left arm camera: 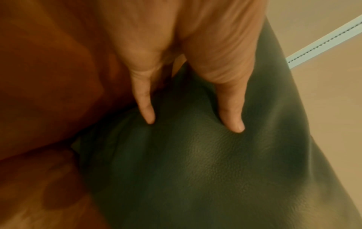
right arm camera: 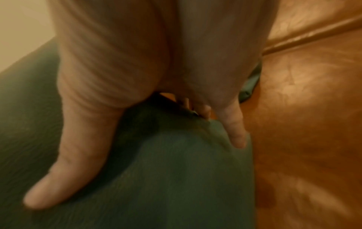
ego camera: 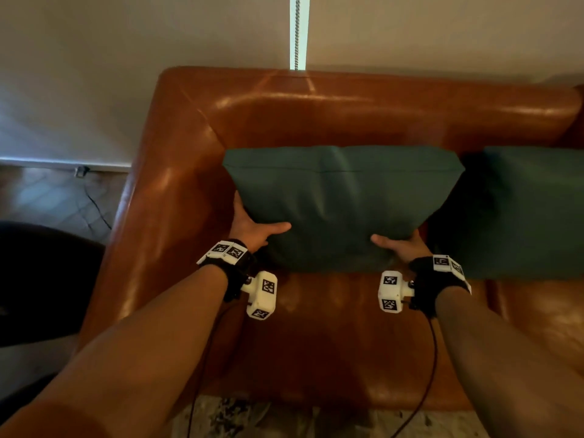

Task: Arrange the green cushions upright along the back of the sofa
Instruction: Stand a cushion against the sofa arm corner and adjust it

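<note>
I hold a green cushion (ego camera: pixel 341 197) tilted over the seat of the brown leather sofa (ego camera: pixel 347 102), its top edge near the backrest. My left hand (ego camera: pixel 252 229) grips its lower left corner, thumb on the front and fingers behind. My right hand (ego camera: pixel 398 245) grips the lower right corner the same way. In the left wrist view, the thumb (left arm camera: pixel 233 117) and a finger (left arm camera: pixel 145 108) dig into the cushion (left arm camera: pixel 195 170). The right wrist view shows the thumb (right arm camera: pixel 78 155) lying on the cushion (right arm camera: pixel 166 178). A second green cushion (ego camera: pixel 531 210) leans against the backrest at the right.
The sofa's left armrest (ego camera: pixel 151 210) borders the seat. Behind the sofa is a pale wall with a blind chain (ego camera: pixel 297 33). A dark rounded object (ego camera: pixel 41 279) stands on the floor to the left. A patterned rug (ego camera: pixel 284 418) lies before the sofa.
</note>
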Demonstrator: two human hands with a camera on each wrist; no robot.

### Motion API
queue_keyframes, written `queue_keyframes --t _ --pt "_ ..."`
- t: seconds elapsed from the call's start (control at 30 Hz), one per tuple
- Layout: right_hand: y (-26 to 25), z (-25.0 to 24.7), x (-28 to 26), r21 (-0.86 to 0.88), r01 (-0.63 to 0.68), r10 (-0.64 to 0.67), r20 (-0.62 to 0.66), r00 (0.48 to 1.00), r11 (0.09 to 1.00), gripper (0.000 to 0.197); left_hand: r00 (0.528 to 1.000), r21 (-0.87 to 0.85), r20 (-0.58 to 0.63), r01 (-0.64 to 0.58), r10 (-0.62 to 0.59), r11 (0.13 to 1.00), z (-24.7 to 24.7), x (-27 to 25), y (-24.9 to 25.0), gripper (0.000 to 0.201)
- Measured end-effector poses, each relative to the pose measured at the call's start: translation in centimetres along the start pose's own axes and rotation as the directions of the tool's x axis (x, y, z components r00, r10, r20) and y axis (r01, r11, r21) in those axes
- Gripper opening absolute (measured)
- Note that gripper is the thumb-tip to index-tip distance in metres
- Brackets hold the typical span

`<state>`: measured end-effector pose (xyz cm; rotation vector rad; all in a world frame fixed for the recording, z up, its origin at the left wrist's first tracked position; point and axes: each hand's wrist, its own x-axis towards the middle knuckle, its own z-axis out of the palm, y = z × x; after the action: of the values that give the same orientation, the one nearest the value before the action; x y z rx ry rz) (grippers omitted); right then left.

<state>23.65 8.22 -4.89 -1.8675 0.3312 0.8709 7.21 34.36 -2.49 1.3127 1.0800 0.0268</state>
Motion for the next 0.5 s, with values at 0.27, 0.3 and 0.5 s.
queue_keyframes --t 0.27,0.3,0.5 --pt "-0.5 2.5 -0.6 0.194 -0.047 0.036 0.063 0.997 0.980 0.092 0.999 -0.054 -0.048 -0.023 0.020 0.998 -1.1 1.2 1.2 0.110" --pt "-0.8 2.5 -0.6 0.179 -0.045 0.037 0.050 0.998 0.983 0.090 0.998 -0.050 -0.053 -0.017 0.015 0.999 -0.9 1.2 1.2 0.110" --pt "-0.9 1.7 -1.1 0.127 -0.040 0.034 0.050 0.998 0.991 0.094 0.994 -0.061 -0.109 -0.022 0.016 0.998 -0.2 0.9 0.2 0.108"
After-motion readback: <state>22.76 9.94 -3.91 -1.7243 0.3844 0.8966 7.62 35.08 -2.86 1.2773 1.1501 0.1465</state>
